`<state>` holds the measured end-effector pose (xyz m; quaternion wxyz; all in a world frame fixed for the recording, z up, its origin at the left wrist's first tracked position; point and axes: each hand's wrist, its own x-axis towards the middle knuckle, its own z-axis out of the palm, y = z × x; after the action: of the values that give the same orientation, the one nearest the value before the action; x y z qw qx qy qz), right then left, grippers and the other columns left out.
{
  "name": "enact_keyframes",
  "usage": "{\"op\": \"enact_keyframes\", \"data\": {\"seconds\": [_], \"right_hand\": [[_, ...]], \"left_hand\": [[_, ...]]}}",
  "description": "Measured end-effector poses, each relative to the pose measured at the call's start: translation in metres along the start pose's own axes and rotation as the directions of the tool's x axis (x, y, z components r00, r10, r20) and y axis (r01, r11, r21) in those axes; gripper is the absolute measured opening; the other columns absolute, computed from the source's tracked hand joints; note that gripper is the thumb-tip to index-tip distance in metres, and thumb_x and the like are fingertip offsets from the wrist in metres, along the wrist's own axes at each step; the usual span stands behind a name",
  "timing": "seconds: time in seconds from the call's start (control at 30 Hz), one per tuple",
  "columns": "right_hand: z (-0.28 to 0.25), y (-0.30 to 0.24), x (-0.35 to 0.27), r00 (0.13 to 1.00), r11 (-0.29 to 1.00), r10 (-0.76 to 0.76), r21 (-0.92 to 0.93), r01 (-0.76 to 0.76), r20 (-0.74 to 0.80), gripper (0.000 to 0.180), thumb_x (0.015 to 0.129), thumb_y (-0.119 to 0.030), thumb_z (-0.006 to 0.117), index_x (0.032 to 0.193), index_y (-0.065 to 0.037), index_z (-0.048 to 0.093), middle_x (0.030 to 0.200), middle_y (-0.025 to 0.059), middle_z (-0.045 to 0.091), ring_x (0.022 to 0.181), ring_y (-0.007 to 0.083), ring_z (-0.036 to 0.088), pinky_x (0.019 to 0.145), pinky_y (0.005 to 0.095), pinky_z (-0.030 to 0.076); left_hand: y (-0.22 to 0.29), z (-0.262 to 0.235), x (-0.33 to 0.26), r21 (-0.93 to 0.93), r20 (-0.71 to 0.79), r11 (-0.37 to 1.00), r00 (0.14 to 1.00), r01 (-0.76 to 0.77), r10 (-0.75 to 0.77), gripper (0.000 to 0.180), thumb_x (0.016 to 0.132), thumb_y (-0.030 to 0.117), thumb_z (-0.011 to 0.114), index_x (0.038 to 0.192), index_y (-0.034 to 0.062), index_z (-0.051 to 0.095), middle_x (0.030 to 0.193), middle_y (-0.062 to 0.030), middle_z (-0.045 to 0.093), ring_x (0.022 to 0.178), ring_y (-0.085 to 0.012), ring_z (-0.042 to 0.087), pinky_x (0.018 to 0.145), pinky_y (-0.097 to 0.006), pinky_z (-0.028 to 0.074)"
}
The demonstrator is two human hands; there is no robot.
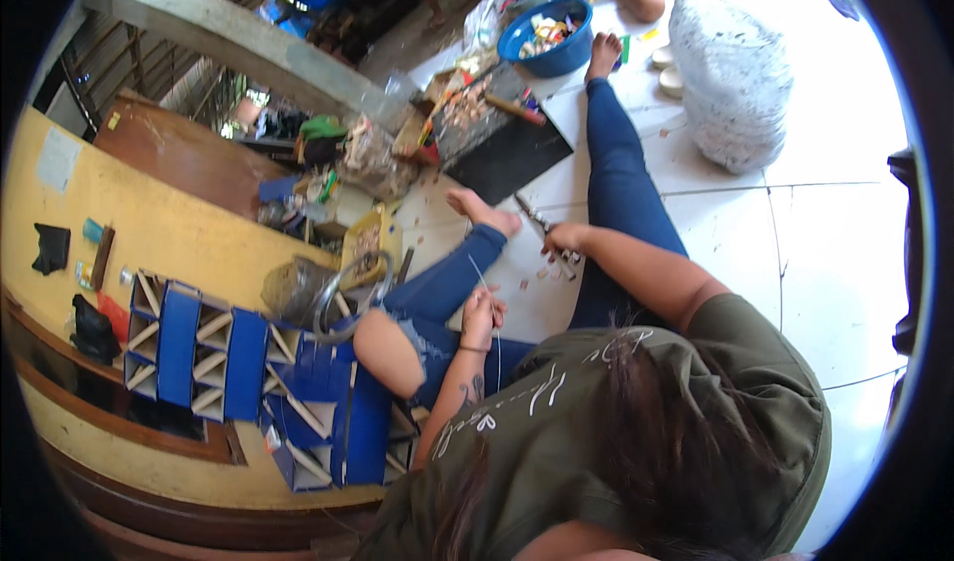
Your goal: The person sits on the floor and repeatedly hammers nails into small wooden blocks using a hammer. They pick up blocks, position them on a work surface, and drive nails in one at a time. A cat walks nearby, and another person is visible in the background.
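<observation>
My left hand (481,315) is closed around a thin pale wire-like strip (500,358) whose ends stick out above and below the fingers. It is held over my lap, between my thighs. To its right, my right hand (568,239) grips a slim dark metal hand tool (530,210). The tool's far end points up and left, and its near end (566,265) shows below the fingers. Its exact kind is too small to tell. The two hands are apart.
Blue box-like frames (298,382) are stacked at my left, beside a grey metal ring (333,308). Ahead lie a black board (512,154) with scraps, a blue basin (546,39) and a stuffed translucent sack (730,84). Another person's leg (646,0) is at the far edge.
</observation>
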<state>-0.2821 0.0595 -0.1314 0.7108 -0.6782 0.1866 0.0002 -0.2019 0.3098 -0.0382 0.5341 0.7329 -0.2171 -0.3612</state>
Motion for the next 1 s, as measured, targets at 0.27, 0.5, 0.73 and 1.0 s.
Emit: {"op": "enact_keyframes", "data": {"seconds": [0.27,0.5,0.73,1.0], "right_hand": [[-0.006,0.004,0.005,0.902,0.814,0.411,0.497,-0.299,-0.130,0.029,0.073,0.000,0.054,0.101,0.004,0.050,0.085,0.0184,0.061,0.067,0.0324,0.066,0.057,0.0432,0.054],[-0.006,0.003,-0.001,0.902,0.797,0.388,0.561,-0.224,-0.192,0.022,0.073,-0.005,0.055,0.094,0.001,0.052,0.081,0.0149,0.060,0.067,0.0289,0.066,0.054,0.0407,0.053],[-0.007,0.001,-0.002,0.864,0.742,0.468,0.614,-0.270,-0.185,0.026,0.073,-0.005,0.055,0.098,0.002,0.050,0.084,0.0165,0.060,0.068,0.0295,0.065,0.056,0.0415,0.054],[-0.004,-0.020,-0.014,0.863,0.724,0.486,0.616,-0.309,-0.139,0.012,0.076,-0.006,0.050,0.083,0.001,0.055,0.096,0.0147,0.065,0.080,0.0264,0.067,0.057,0.0371,0.052]], "left_hand": [[-0.010,0.010,0.023,0.058,0.068,0.998,0.997,-0.035,0.031,0.025,0.099,0.016,0.037,0.112,-0.0008,0.049,0.067,-0.0082,0.058,0.042,-0.0096,0.044,0.041,-0.022,0.037],[-0.016,0.027,0.050,0.090,0.146,0.993,0.985,0.074,-0.086,0.024,0.098,0.016,0.036,0.110,-0.0010,0.049,0.067,-0.0086,0.058,0.040,-0.0100,0.043,0.039,-0.022,0.036],[-0.025,0.048,0.073,0.049,0.181,0.989,0.972,0.142,-0.148,0.026,0.099,0.017,0.034,0.111,-0.0005,0.049,0.067,-0.0083,0.058,0.041,-0.0103,0.043,0.041,-0.023,0.036],[-0.035,0.067,0.106,-0.035,0.183,0.976,0.962,0.214,-0.204,0.025,0.097,0.013,0.035,0.108,0.0002,0.053,0.069,-0.0076,0.060,0.043,-0.0103,0.045,0.042,-0.023,0.036]]}}
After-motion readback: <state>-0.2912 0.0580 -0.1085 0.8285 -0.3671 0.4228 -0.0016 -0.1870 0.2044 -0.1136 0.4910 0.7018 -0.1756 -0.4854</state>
